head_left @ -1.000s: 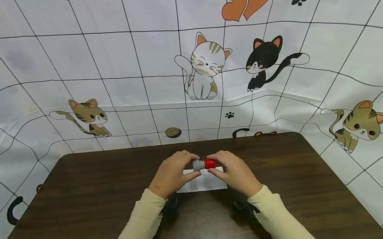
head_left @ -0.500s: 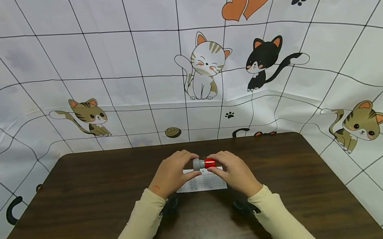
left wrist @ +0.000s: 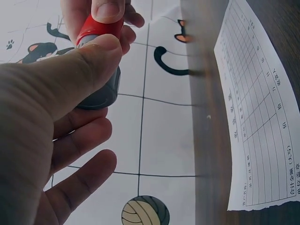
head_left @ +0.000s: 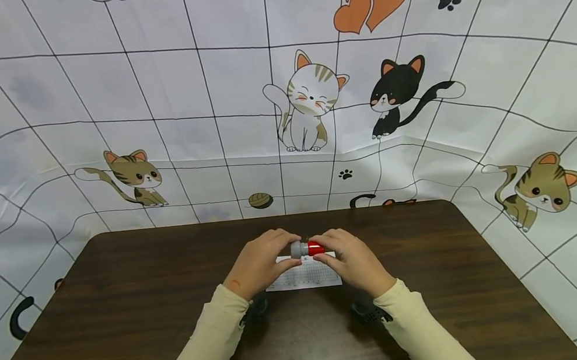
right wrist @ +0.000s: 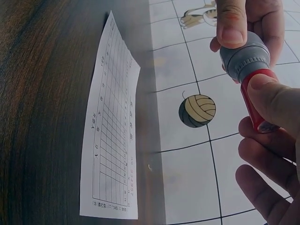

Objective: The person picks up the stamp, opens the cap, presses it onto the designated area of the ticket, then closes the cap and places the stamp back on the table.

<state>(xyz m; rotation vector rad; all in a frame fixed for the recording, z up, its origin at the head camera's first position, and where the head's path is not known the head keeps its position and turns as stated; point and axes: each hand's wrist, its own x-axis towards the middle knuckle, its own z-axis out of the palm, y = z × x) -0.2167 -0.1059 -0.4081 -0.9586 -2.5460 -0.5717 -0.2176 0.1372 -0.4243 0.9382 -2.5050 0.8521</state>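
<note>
Red and grey tube (head_left: 308,248), lying sideways near the centre of the frame in the head view, held up over the tabletop (head_left: 123,314) by 2 hands. Left hand (head_left: 261,265): grip narrowed to the tube's width, thumb and fingers pinching the grey end. Right hand (head_left: 355,260): same narrow grip, thumb and fingers pinching the red end. Wrist views show lower fingers of each hand sticking out, clear of the tube. Grey and red parts joined, no gap visible.

White paper (head_left: 303,279) flat on the tabletop, just below the tube in the head view, partly covered by the hands; printed grid and small text, too small to read. At right of the left wrist view, left of centre in the right wrist view.

2 pale yellow sleeves (head_left: 200,347) enter from the bottom edge. White cat-print sheet (head_left: 236,80) fills the upper frame.
</note>
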